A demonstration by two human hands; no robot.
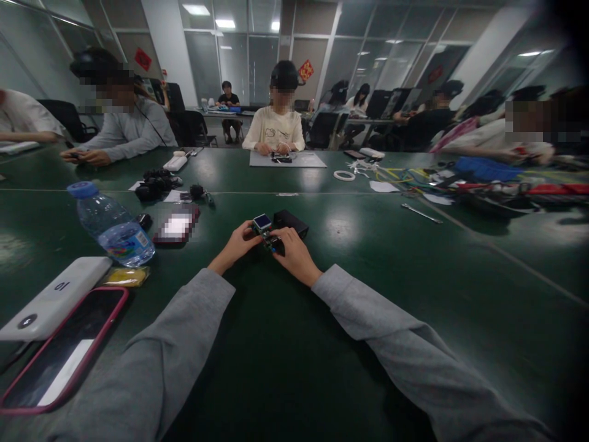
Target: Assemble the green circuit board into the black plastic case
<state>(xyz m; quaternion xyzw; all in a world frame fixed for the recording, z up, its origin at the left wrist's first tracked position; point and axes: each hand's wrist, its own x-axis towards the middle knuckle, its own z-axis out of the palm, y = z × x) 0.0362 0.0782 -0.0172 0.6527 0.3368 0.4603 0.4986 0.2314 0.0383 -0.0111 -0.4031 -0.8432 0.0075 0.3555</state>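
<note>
Between my hands, over the dark green table [276,344], is a small green circuit board [263,229] with a little square screen [262,221] at its far end. My left hand [238,245] grips the board's left edge between thumb and fingers. From the right, my right hand [294,253] closes on the near part of the board, where a dark component and a spot of blue show; its fingertips are partly hidden. Just behind my right hand lies a black box [291,223] on the table.
To my left are a water bottle [113,224], a white power bank [59,298], a red-framed phone [64,350], a yellow packet [125,277] and another phone [176,224]. A wrench [421,213] and tangled cables [414,175] lie right. Across the table a person [276,123] sits working.
</note>
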